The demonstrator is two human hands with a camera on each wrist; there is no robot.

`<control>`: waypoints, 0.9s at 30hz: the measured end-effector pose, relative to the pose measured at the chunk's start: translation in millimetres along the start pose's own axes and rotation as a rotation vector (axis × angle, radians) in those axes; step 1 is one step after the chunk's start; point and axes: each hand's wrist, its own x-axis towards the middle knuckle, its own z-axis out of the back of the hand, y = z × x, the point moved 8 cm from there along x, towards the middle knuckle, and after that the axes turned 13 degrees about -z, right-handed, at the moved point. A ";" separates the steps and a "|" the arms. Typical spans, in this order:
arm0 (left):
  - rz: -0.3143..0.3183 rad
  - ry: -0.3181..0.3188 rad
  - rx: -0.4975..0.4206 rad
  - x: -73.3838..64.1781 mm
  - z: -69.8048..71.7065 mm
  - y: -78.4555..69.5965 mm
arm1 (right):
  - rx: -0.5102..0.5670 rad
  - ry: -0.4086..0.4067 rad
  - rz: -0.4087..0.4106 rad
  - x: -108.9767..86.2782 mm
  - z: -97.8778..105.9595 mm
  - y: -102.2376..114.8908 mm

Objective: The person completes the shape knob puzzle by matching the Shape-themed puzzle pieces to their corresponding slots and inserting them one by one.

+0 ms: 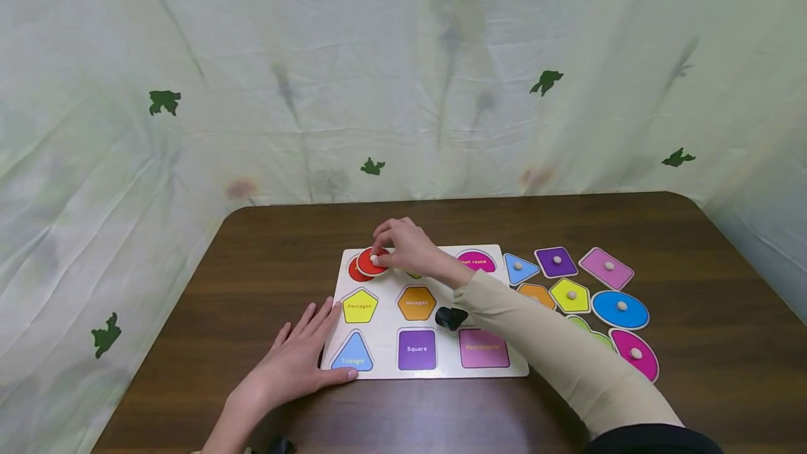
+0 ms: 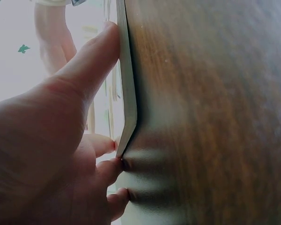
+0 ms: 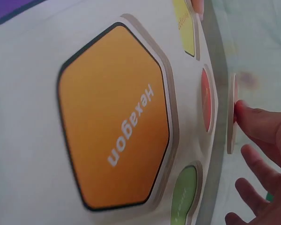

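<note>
nearest the camera, a dark band (image 1: 652, 438) wraps the right sleeve (image 1: 548, 349), which crosses the right side of the board (image 1: 384, 352). the right hand (image 1: 410, 247) pinches the red disc (image 1: 365, 265) at its middle, by the board's far left corner; the right wrist view shows it off the surface, and from above it partly covers the red slot (image 1: 353, 272). the left hand (image 1: 293, 356) is spread at the board's near left corner, thumb on the near edge, fingers along the left side. right of the board lie the blue triangle (image 1: 518, 270), orange piece (image 1: 537, 294), blue oval (image 1: 611, 310) and green piece (image 1: 581, 324) (partly behind the sleeve, so i can't be sure of its outline).

the disc might slip, since the pinch is on one small spot, or snag on the slot's rim if lowered tilted. the sleeve, close to the board's right edge, could drag the green piece. if the left hand let go, a sideways push could skid the board.
</note>
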 end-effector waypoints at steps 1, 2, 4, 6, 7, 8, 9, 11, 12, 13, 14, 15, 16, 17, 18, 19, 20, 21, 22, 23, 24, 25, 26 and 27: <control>-0.002 -0.001 0.002 -0.4 0.4 -0.3 | -0.006 0.001 -0.001 1.4 -1.4 1.0; -0.005 -0.004 0.005 -0.7 1.0 -0.7 | -0.010 0.001 -0.002 2.7 -2.8 2.2; -0.010 -0.008 0.005 -1.4 2.0 -1.7 | -0.019 0.005 -0.006 5.6 -6.1 3.7; -0.008 -0.004 0.001 -1.7 2.0 -1.9 | -0.031 0.008 -0.013 8.0 -9.5 4.9; -0.007 -0.004 -0.001 -1.7 1.9 -1.8 | -0.038 0.009 -0.017 9.1 -11.0 5.3; -0.006 -0.002 -0.003 -1.6 1.7 -1.7 | -0.043 0.011 -0.022 10.1 -12.5 5.6; -0.005 0.000 -0.006 -1.4 1.5 -1.5 | -0.049 0.013 -0.026 11.2 -13.8 5.8; 0.002 0.004 -0.012 -0.7 0.7 -0.8 | -0.057 0.014 -0.030 12.6 -15.7 6.7; 0.005 0.006 -0.014 -0.3 0.2 -0.2 | -0.059 0.017 -0.032 13.3 -16.6 7.0; 0.007 0.009 -0.015 0.0 -0.1 0.0 | -0.061 0.018 -0.033 13.8 -17.3 7.3; 0.011 0.012 -0.019 0.3 -0.5 0.2 | -0.061 0.022 -0.034 14.3 -18.2 7.6; 0.012 0.014 -0.022 0.5 -0.8 0.5 | -0.062 0.025 -0.036 14.6 -19.1 8.0; 0.016 0.018 -0.024 0.7 -1.5 1.0 | -0.064 0.029 -0.037 14.7 -20.0 8.5; 0.018 0.019 -0.025 1.0 -1.8 1.3 | -0.064 0.032 -0.039 14.7 -20.8 9.2; 0.021 0.020 -0.026 1.1 -2.1 1.7 | -0.065 0.035 -0.040 14.9 -21.6 9.7; 0.020 0.020 -0.026 1.1 -2.3 1.4 | -0.066 0.036 -0.043 14.9 -22.3 10.1; 0.020 0.021 -0.026 1.1 -2.4 1.4 | -0.066 0.040 -0.046 14.8 -23.2 10.5; 0.020 0.021 -0.026 1.0 -2.6 1.5 | -0.063 0.043 -0.050 14.6 -24.0 10.6; 0.022 0.022 -0.026 0.8 -2.8 1.3 | -0.060 0.046 -0.054 14.6 -24.9 10.7; 0.019 0.020 -0.025 0.7 -2.5 1.1 | -0.058 0.047 -0.059 14.5 -25.4 10.6; 0.016 0.017 -0.024 0.4 -2.1 0.8 | -0.056 0.047 -0.064 14.5 -25.8 10.2; 0.013 0.014 -0.021 0.2 -1.5 0.3 | -0.058 0.045 -0.067 14.6 -26.2 9.9; 0.010 0.012 -0.018 0.0 -1.0 0.2 | -0.058 0.044 -0.069 14.8 -26.7 9.5; 0.009 0.010 -0.016 -0.2 -0.5 0.3 | -0.056 0.042 -0.072 15.0 -26.7 9.2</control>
